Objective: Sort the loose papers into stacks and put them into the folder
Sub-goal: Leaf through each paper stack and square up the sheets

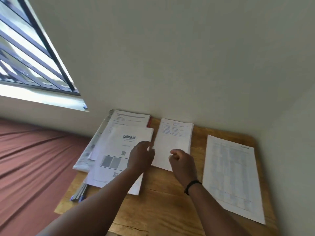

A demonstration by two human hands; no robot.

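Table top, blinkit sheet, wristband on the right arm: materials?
Table top: looks like wood, matte yellow-brown, with visible grain and a dark crack line. Blinkit sheet: plain white printed paper, thin, matte. Wristband: black and narrow, perhaps rubber or cord; too blurred to say.

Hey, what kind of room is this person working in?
Probably a bedroom at home: a small wooden table of papers stands against a plain wall beside what looks like a bed under a rust-red sheet, near a barred window.

Small print on the table sheet (233, 176) is blurred — the pens (80, 193) half-hidden.
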